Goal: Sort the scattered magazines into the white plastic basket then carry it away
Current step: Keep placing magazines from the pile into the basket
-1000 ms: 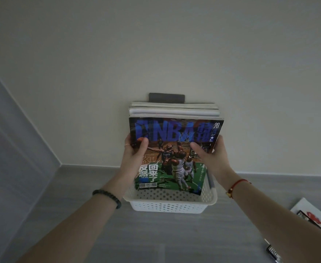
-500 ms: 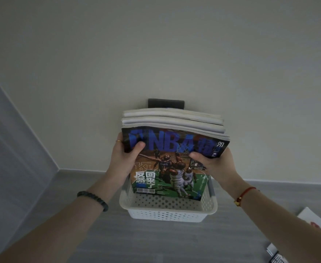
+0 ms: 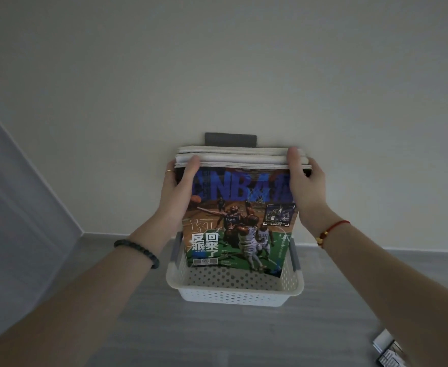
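Observation:
A stack of magazines [image 3: 240, 215] stands upright in the white plastic basket [image 3: 233, 294] on the grey floor, a basketball cover facing me. My left hand [image 3: 176, 189] grips the stack's upper left corner, thumb on the cover. My right hand [image 3: 303, 184] grips the upper right corner, thumb over the top edge. The stack's lower end sits inside the basket, toward its far side.
A pale wall rises right behind the basket, with a dark grey plate [image 3: 230, 139] just above the stack. A grey panel [image 3: 19, 202] runs along the left. Another magazine [image 3: 389, 350] lies on the floor at the lower right.
Both hands slid up from the middle of the stack to its top corners. The stack went from tilted to square and upright in the basket.

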A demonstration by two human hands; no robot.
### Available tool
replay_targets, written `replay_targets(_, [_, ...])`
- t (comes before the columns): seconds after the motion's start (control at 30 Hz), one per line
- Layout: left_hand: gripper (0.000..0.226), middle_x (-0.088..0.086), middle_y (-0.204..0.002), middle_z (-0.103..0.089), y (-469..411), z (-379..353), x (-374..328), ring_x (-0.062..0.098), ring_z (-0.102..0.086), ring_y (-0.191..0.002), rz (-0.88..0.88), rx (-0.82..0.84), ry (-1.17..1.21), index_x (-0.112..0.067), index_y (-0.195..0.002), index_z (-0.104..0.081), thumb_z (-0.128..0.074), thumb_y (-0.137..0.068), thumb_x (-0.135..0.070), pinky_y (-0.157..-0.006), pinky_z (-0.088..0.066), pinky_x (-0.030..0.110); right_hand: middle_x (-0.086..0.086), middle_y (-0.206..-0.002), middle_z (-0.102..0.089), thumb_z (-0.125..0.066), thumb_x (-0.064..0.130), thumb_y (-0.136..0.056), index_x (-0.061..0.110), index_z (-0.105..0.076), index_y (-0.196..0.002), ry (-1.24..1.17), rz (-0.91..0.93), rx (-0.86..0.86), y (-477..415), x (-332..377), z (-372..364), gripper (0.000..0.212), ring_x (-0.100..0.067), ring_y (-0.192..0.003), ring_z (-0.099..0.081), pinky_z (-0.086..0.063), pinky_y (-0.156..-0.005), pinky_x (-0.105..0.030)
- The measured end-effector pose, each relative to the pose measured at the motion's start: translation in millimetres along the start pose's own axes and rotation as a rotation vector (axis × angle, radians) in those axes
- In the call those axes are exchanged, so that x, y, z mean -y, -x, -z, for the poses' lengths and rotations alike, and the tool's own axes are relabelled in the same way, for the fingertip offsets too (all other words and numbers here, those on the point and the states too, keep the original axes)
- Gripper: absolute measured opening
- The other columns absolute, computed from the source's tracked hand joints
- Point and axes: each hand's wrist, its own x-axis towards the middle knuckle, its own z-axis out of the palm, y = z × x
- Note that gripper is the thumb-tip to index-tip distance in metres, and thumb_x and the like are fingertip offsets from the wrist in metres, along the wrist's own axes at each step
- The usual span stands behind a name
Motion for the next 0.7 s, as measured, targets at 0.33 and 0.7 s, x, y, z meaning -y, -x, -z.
replay_targets(0.33, [0.059, 0.007, -0.124, -0.051, 29.8, -3.2, -14.2, 0.020, -0.052, -0.111, -0.091, -0.280, -0.067, -0.017, -0.128, -0.036, -0.062, -0.079, -0.038, -0.080, -0.055, 0.033, -0.005, -0.116, -0.053, -0.036, 0.060, -0.084, 0.015, -0.045, -0.118, 0.177, -0.149, 0.046, 18.8, 6.6, 41.8, 0.057, -0.021, -0.108, -0.051, -0.042, -0.095, -0.040])
replay_targets(0.7, [0.028, -0.001, -0.089, -0.056, 165.3, -75.2, 27.4, 0.003, -0.054, -0.077, -0.019, -0.030, -0.218, -0.005, -0.108, -0.052, -0.053, -0.088, -0.024, -0.062, -0.039, 0.001, -0.004, -0.085, -0.063, -0.061, 0.007, -0.081, 0.015, -0.058, -0.103, 0.404, -0.327, -0.063, 114.1, -36.9, 253.3, 0.023, -0.023, -0.079, -0.059, -0.047, -0.067, -0.033])
